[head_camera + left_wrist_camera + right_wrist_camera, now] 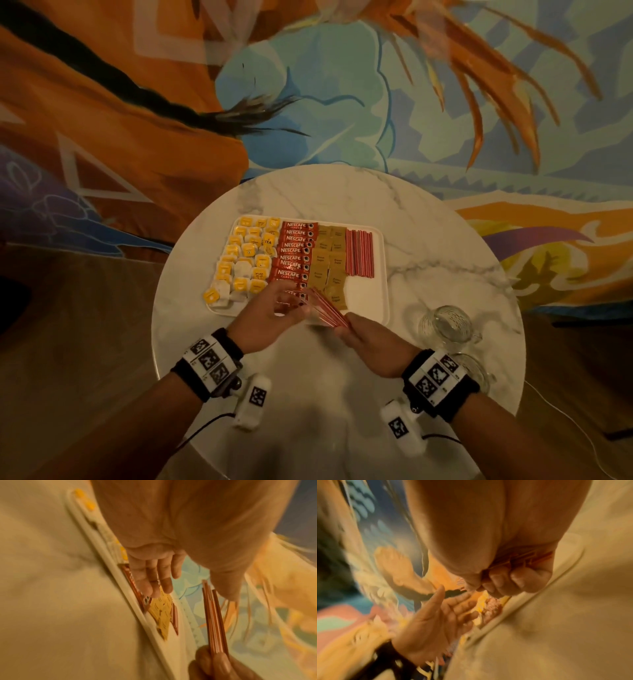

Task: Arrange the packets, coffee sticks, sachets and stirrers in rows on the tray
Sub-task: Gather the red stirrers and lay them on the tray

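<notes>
A white tray (379, 294) on a round marble table holds yellow tea packets (244, 260) at the left. Beside them come a column of red Nescafe sticks (294, 254), brown sugar sachets (329, 261) and a row of red stirrers (359, 253). My right hand (368, 334) grips a loose bundle of red stirrers (325, 308) at its near end, over the tray's front edge. My left hand (275, 306) is spread with straight fingers beside the bundle's far end, above the lowest coffee sticks. The right wrist view shows fingers (513, 580) curled round the stirrers (527, 557).
Two clear glass mugs stand right of the tray, one (445, 323) behind the other (478, 371), close to my right wrist. The table edge curves round near both forearms. A colourful patterned wall rises behind the table.
</notes>
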Available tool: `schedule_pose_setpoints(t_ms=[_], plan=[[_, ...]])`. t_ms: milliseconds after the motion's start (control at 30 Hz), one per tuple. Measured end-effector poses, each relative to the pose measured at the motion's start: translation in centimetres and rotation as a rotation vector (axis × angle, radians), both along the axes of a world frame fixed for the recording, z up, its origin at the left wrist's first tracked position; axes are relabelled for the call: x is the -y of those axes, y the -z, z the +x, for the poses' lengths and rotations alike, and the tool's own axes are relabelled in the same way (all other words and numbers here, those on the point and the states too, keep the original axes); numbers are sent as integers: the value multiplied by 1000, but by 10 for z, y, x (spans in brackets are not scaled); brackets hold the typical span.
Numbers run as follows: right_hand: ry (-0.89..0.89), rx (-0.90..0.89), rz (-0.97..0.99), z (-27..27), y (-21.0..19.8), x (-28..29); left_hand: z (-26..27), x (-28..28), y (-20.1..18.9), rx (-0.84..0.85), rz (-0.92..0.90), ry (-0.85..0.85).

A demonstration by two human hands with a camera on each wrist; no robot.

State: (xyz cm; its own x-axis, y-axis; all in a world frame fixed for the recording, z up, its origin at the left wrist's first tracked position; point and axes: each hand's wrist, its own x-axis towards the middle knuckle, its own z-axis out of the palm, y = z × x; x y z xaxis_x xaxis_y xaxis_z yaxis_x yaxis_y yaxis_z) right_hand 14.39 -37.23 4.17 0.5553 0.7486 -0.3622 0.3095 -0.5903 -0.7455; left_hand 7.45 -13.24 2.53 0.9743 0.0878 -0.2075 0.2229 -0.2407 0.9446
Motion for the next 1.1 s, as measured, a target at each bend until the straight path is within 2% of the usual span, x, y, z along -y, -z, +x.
schedule_pose_setpoints(t_ms=[67, 133, 200, 233, 300, 467, 533, 667, 733, 800, 933, 1100], plan=[[48, -169, 158, 0, -9, -8, 2, 8, -6, -29, -180, -32], [109, -367, 250, -1, -13, -17, 4, 19, -8, -29, -351, 20], [118, -521, 296, -2, -14, -26, 9, 34, -10, 16, -446, 57], [107, -581, 317, -4, -17, -30, 12, 41, -14, 35, -465, 24], [94, -653, 347, -5, -20, -36, 17, 54, -21, 48, -495, -92], [127, -696, 416, 2, -21, -32, 26, 60, -35, 3, -655, -267], [286, -783, 420, 3, -17, -26, 30, 52, -39, 0, -734, -368], [689, -1062, 485, 9, -8, -17, 41, 38, -48, 100, -836, -532], [760, -1064, 527, 12, -10, -19, 46, 38, -52, 131, -808, -569], [741, -1012, 546, 12, -18, -29, 50, 43, -52, 144, -732, -576], [647, -955, 580, 10, -32, -48, 53, 54, -43, 144, -462, -548], [692, -894, 585, 13, -30, -50, 54, 54, -48, 149, -339, -558]])
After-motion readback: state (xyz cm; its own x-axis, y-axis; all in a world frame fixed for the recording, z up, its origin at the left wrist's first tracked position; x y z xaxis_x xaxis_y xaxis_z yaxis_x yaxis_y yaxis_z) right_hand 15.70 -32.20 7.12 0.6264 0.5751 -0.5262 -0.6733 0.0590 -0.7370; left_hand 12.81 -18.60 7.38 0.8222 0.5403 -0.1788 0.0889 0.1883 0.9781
